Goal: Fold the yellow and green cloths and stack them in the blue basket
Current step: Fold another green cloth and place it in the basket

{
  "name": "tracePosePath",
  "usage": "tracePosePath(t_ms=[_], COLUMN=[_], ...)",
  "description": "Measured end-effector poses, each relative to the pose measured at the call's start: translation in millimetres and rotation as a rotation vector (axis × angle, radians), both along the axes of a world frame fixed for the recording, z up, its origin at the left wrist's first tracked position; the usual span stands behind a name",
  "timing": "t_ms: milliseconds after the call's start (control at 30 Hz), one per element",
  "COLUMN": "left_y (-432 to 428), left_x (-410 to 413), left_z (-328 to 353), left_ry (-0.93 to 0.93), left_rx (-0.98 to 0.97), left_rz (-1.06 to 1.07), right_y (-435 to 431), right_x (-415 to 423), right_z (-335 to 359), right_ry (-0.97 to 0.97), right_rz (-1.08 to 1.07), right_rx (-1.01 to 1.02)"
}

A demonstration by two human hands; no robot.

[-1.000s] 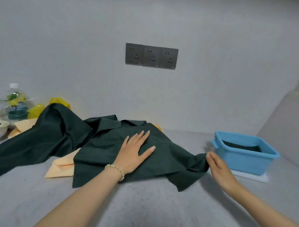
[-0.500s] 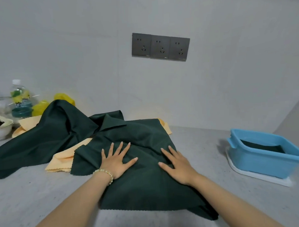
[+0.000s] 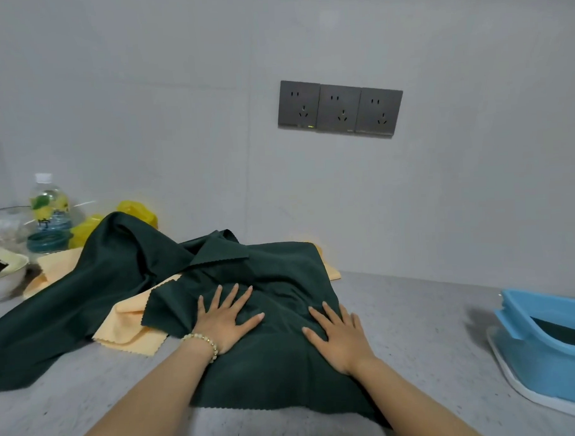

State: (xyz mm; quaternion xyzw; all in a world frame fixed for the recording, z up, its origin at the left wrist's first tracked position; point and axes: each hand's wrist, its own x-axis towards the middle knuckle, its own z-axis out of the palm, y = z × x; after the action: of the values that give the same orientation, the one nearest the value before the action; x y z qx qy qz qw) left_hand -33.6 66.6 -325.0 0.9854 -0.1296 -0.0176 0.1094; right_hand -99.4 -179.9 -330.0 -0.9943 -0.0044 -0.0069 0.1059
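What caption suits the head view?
Left hand and right hand press flat on the green cloth, blue basket at right.

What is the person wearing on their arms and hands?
The left arm and right arm are bare, with no sleeve in view. A bracelet of pale round beads circles the left wrist. The left hand and right hand show no rings, gloves or watch.

Grey speckled counter [image 3: 416, 327], green cloths [image 3: 53, 327], yellow cloth [image 3: 130, 335], bowl [image 3: 2, 283], bottle [image 3: 48, 211]
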Motion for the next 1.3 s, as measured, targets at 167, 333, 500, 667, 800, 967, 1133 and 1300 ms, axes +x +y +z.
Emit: tracePosePath(t_ms=[167,333,500,667,800,967,1133,1300], left_y=[-6,-37,-84,-102,-91,-84,-84,-65], left_x=[-42,-88,-118,-135,-132,-136,-142,-143], left_z=[11,40,36,-1,3,33,61,12], left_ry=[-0.087,-0.3,-0.132,0.041,0.046,-0.025,-0.159,-0.008], left_rx=[-0.126,-0.294,-0.136,0.015,-0.016,-0.587,-0.918,-0.193], left_rz=[-0.097,-0.249,-0.292,-0.207,-0.171,-0.169,-0.213,-0.216], right_y=[-24,-59,-79,-88,-86,-65,-7,0], right_x=[-46,-124,-194,-199,-184,-178,-210,-228], right_z=[10,19,23,33,32,83,87,49], right_ry=[-0.092,-0.046,-0.042,-0.16,-0.071,-0.338,-0.216,0.144], right_rz=[0.13,0.303,0.362,0.05,-0.047,-0.017,0.329,0.513], right_rx=[-0.039,0.05,0.233,0.272,0.395,0.496,0.213,0.129])
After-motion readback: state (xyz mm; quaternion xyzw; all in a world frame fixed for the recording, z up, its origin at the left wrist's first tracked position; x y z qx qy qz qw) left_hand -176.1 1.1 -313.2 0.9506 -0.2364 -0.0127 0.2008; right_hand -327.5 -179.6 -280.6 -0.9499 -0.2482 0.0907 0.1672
